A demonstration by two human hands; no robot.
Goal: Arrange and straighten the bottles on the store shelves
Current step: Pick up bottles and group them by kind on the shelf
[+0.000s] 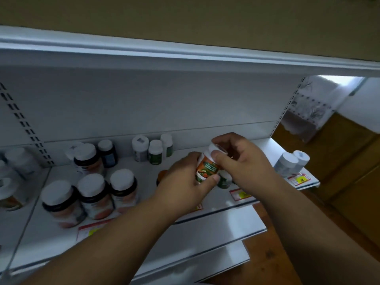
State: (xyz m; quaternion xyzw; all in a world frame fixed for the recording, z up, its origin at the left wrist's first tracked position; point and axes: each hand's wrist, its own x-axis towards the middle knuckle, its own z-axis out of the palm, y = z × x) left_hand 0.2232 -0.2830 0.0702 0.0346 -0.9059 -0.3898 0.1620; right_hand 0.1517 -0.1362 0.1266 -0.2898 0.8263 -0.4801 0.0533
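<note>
A small white bottle with an orange and green label (pixel 206 167) is held tilted above the white shelf (pixel 144 169). My left hand (pixel 185 182) grips its lower body, thumb across the label's bottom. My right hand (pixel 238 155) curls around its white cap from the right. Below my right hand stands a small green-labelled bottle (pixel 224 179). A brown bottle (pixel 161 176) is mostly hidden behind my left hand. Three small white-capped bottles (pixel 154 150) stand at the back of the shelf.
Several large dark jars with white lids (pixel 96 192) crowd the shelf's left front. Two white bottles (pixel 292 163) stand at the shelf's right end. Price tags (pixel 239 194) line the front edge. An upper shelf (pixel 185 54) overhangs. Lower shelves (pixel 205 233) jut out below; wooden floor lies right.
</note>
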